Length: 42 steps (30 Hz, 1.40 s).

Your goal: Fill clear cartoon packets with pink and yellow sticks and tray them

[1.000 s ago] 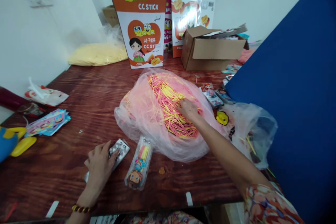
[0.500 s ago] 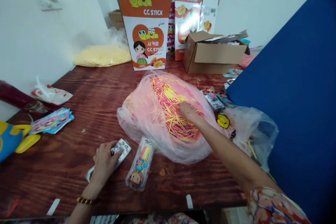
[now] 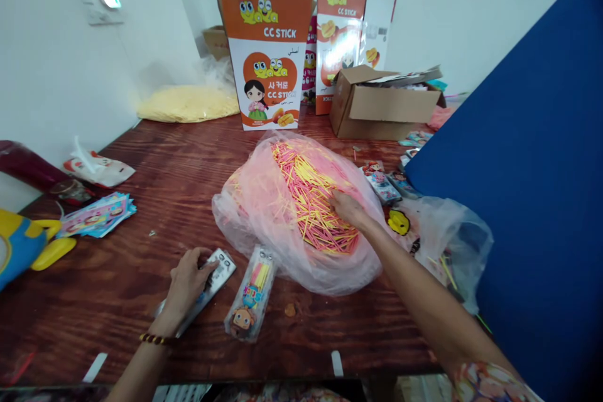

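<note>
My left hand [image 3: 191,279] is closed on a silvery flat packet [image 3: 221,267] lying on the table, thumb across its top. Just right of it lies a clear-fronted packet [image 3: 250,295] with pink and yellow sticks inside and a cartoon figure printed at its lower end. My right hand [image 3: 347,208] reaches into an open pinkish plastic bag [image 3: 261,201], its fingers bent and pressed together among thin pink and yellow sticks [image 3: 313,201]. The fingertips are partly hidden by the sticks.
Printed cartons [image 3: 271,69] stand at the back, beside an open brown box [image 3: 391,110]. A blue panel [image 3: 509,157] bounds the right, near a crumpled plastic bag [image 3: 456,239]. Leftward lie printed sachets [image 3: 98,217], a tissue pack [image 3: 101,169] and a yellow-and-blue toy [image 3: 28,245].
My right hand has shifted slightly right within the sticks, its fingers drawn closer together. My left hand stays on the silvery packet, with its fingers slightly repositioned. The camera view has tilted a little.
</note>
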Each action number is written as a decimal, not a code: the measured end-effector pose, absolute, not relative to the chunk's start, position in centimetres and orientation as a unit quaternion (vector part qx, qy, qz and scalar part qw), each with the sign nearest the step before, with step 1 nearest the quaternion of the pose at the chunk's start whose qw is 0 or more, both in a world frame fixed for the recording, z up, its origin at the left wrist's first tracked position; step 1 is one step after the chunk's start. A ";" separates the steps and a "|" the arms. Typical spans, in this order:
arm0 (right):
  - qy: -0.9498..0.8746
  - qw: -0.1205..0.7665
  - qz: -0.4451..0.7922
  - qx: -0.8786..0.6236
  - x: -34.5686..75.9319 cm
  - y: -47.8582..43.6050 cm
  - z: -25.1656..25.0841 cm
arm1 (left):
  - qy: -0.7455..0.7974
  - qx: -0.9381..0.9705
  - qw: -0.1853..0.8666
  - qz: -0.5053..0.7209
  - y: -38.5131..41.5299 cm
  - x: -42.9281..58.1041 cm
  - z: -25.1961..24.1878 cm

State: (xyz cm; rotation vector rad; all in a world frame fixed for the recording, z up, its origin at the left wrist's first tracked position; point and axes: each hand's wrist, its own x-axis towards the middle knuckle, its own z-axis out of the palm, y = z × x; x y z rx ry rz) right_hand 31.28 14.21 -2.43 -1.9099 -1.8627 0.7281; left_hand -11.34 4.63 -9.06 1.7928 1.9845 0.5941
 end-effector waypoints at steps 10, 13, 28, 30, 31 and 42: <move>-0.474 0.396 0.491 -0.614 28.9 8.9 -5.3 | 0.708 0.606 0.231 0.281 4.2 -11.1 -8.6; -0.442 0.415 0.513 -0.608 28.6 8.0 -6.2 | 0.703 0.619 0.205 0.284 4.1 -11.1 -8.6; -0.447 0.520 0.494 -0.535 28.4 5.7 -6.7 | 0.739 0.625 0.111 0.226 3.6 -11.0 -6.7; -0.450 0.519 0.496 -0.532 28.2 5.2 -7.1 | 0.736 0.601 0.172 0.259 3.9 -11.5 -6.7; -0.446 0.518 0.500 -0.532 28.2 5.1 -7.3 | 0.725 0.593 0.213 0.278 4.1 -11.8 -6.7; -0.489 0.515 0.461 -0.531 28.1 5.1 -8.7 | 0.704 0.535 0.352 0.307 4.7 -12.3 -6.4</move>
